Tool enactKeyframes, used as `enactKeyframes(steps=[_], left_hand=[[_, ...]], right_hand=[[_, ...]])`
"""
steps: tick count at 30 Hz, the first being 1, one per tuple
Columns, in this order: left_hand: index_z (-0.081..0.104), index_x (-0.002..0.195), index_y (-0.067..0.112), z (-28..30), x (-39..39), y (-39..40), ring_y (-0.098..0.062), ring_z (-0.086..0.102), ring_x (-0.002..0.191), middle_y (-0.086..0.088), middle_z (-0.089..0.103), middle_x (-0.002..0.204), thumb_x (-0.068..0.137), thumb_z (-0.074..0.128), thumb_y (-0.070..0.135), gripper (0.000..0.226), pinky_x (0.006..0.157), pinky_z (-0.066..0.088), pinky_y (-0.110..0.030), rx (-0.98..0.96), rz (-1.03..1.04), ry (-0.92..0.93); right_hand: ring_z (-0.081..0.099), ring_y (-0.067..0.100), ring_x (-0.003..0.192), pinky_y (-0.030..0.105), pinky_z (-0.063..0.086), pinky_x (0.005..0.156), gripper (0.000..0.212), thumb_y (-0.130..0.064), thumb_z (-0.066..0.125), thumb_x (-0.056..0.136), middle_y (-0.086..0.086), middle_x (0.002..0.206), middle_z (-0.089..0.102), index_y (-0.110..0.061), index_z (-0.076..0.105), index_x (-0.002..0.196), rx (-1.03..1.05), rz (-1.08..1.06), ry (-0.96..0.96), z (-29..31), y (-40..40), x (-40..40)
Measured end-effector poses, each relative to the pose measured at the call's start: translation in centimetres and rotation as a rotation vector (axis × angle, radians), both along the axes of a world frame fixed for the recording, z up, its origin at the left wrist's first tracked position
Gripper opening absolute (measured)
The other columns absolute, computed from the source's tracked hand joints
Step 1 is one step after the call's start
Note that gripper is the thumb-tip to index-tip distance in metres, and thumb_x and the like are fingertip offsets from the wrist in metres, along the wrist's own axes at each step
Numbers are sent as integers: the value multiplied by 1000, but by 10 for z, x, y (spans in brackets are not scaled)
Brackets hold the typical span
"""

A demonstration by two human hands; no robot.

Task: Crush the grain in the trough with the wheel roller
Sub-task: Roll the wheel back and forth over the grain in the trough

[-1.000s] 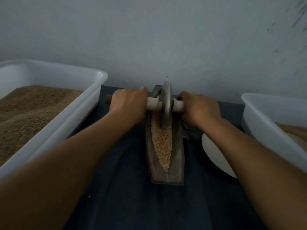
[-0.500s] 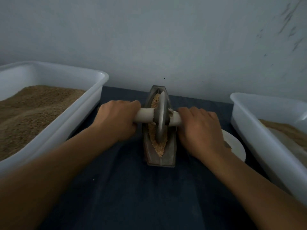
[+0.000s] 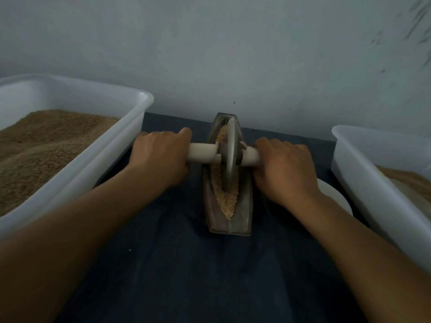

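A narrow boat-shaped metal trough (image 3: 246, 213) lies lengthwise on a dark blue cloth, centre of the head view. Pale crushed grain (image 3: 227, 203) fills its groove. The wheel roller (image 3: 229, 157), a grey metal disc on a pale wooden axle, stands upright in the groove near the trough's middle. My left hand (image 3: 161, 157) grips the axle's left end. My right hand (image 3: 284, 166) grips the right end. Both axle tips are hidden inside my fists.
A large white tub (image 3: 112, 159) heaped with brown grain sits to the left. A second white tub (image 3: 363, 173) stands at the right edge. A white plate (image 3: 335, 197) peeks out behind my right wrist. A pale wall rises just beyond the trough.
The wheel has rolled from the trough's far end toward me to about the middle, both hands moving with it.
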State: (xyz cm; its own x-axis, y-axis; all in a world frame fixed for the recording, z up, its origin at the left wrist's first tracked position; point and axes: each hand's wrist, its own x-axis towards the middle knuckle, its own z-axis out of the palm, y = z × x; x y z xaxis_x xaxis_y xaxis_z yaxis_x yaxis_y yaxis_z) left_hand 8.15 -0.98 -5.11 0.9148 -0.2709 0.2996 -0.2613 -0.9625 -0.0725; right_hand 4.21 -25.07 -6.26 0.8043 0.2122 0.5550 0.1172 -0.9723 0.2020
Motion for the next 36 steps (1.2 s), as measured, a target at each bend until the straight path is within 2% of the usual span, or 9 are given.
enactKeyframes(steps=[4, 7, 11, 14, 21, 26, 30, 33, 36], left_hand=[[46, 108, 22, 6, 21, -12, -26, 62, 86, -4, 63, 97, 85, 67, 35, 33, 67, 39, -35, 20, 14, -43], [50, 112, 19, 11, 39, -21, -29, 62, 95, -7, 64, 104, 86, 67, 27, 32, 69, 39, -36, 28, 33, -29], [56, 115, 21, 14, 57, -26, -28, 61, 98, -6, 64, 108, 88, 65, 25, 29, 72, 43, -36, -1, 68, 39], [59, 115, 23, 11, 58, -25, -29, 61, 99, -7, 63, 109, 86, 67, 28, 30, 76, 49, -40, -29, 92, 80], [54, 110, 29, 8, 38, -15, -27, 61, 94, -4, 62, 104, 82, 69, 42, 34, 69, 45, -37, -17, 41, 51], [50, 106, 30, 3, 12, -6, -23, 57, 79, 0, 57, 87, 84, 66, 47, 32, 63, 42, -35, 19, 10, -23], [49, 107, 31, 1, -11, 5, -21, 55, 75, 0, 59, 89, 85, 64, 45, 30, 62, 40, -33, 6, -20, -27], [45, 100, 33, 1, -25, 12, -19, 50, 69, 4, 58, 84, 84, 63, 45, 27, 60, 41, -32, -19, -43, -38], [43, 97, 33, 1, -34, 19, -19, 58, 71, 6, 61, 84, 83, 64, 45, 27, 57, 39, -31, -47, -75, -69]], right_hand=[[61, 28, 79, 33, 25, 62, 25, -40, 63, 81, -1, 88, 64, -25, 56, 99, 33, -39, 100, 2, -5, 33], [63, 27, 86, 32, 31, 63, 28, -40, 65, 83, 1, 97, 67, -29, 59, 107, 106, -47, 182, 6, -10, 54], [63, 27, 89, 29, 31, 59, 25, -41, 65, 81, 0, 99, 67, -33, 61, 105, 83, -121, 247, 16, -10, 81], [63, 25, 82, 26, 22, 52, 21, -39, 65, 80, -3, 92, 67, -33, 63, 99, 16, -135, 203, 18, -7, 87], [63, 27, 77, 30, 25, 58, 18, -38, 69, 78, -1, 85, 67, -29, 63, 93, 44, -95, 106, 5, -6, 56], [56, 28, 64, 32, 21, 60, 26, -31, 70, 77, 0, 72, 60, -24, 46, 77, 57, -72, -6, -4, 2, 14], [53, 24, 71, 33, 20, 67, 15, -30, 67, 83, -2, 79, 58, -21, 57, 91, 40, -17, -95, -4, 6, -22], [55, 24, 79, 36, 28, 72, 27, -32, 70, 80, 0, 87, 60, -20, 61, 103, 49, 40, -99, 1, 7, -40], [55, 24, 80, 37, 31, 74, 32, -31, 72, 77, 0, 88, 60, -20, 62, 105, 64, 55, -102, 4, 8, -48]])
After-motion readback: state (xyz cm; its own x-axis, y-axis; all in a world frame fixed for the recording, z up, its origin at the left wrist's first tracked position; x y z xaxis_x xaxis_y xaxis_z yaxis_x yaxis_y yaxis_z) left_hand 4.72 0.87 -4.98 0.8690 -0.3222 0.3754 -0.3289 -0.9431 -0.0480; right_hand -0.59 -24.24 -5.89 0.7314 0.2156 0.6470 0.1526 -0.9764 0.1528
